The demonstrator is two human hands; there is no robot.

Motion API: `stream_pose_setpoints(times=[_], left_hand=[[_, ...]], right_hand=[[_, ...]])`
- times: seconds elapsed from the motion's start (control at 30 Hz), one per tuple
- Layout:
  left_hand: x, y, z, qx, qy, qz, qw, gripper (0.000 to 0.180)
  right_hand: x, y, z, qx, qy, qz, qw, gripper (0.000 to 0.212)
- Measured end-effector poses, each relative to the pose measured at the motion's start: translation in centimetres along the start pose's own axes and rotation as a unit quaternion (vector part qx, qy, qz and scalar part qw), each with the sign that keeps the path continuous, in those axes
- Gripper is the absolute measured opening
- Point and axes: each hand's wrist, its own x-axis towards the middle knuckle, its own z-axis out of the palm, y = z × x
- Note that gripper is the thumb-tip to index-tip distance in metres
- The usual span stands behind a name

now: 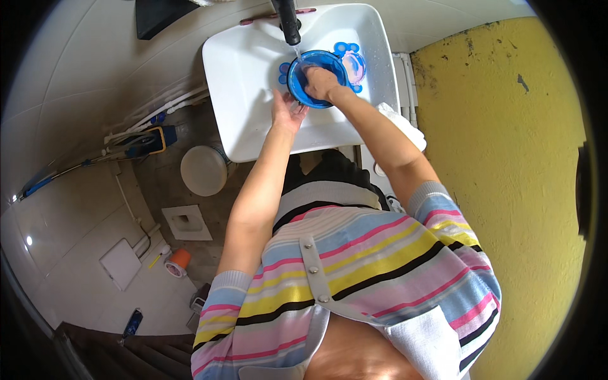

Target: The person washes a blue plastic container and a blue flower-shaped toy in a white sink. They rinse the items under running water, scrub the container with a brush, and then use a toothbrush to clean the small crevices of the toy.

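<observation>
Blue plastic bowl [316, 79], wet & slippery, light, sits under the tap [289, 22]; our right hand [320, 81] curls inside it, left hand [288, 111] open at its rim — we'd grip the rim.

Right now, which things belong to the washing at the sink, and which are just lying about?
In use: blue bowl, left hand, right hand, black faucet, white sink.
Lying about: white bucket, orange cup, white cloth, blue-handled mop.
</observation>
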Motion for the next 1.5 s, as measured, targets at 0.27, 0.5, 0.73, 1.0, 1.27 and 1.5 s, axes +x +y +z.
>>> stream_pose_setpoints(times=[0.27, 0.5, 0.73, 1.0, 1.27, 1.5], left_hand=[[2.2, -0.8, -0.5, 0.073, 0.061, -0.029, 0.995, 0.02], [2.5, 0.1, -0.4, 0.108, 0.033, -0.022, 0.993, 0.024], [2.3, -0.5, -0.2, 0.025, 0.071, 0.075, 0.994, 0.028], [2.7, 2.8, -0.8, 0.048, 0.068, 0.119, 0.989, 0.026], [0.2, 1.1, 1.7, 0.091, 0.011, 0.11, 0.99, 0.042], [1.0, 1.3, 0.1, 0.138, 0.051, 0.095, 0.985, 0.035]], right_hand=[[0.1, -3.5, -2.6, -0.112, -0.163, 0.052, 0.979, 0.034], [0.3, -3.4, 2.2, -0.113, 0.044, 0.106, 0.987, 0.043], [-0.6, -3.8, -0.3, -0.063, 0.062, 0.139, 0.986, 0.037], [-0.1, -1.9, -3.5, 0.182, -0.07, -0.007, 0.981, 0.038], [0.2, -0.7, -2.1, 0.433, -0.056, 0.058, 0.898, 0.046], [-0.5, -1.2, -3.1, 0.014, 0.026, -0.065, 0.997, 0.022]])
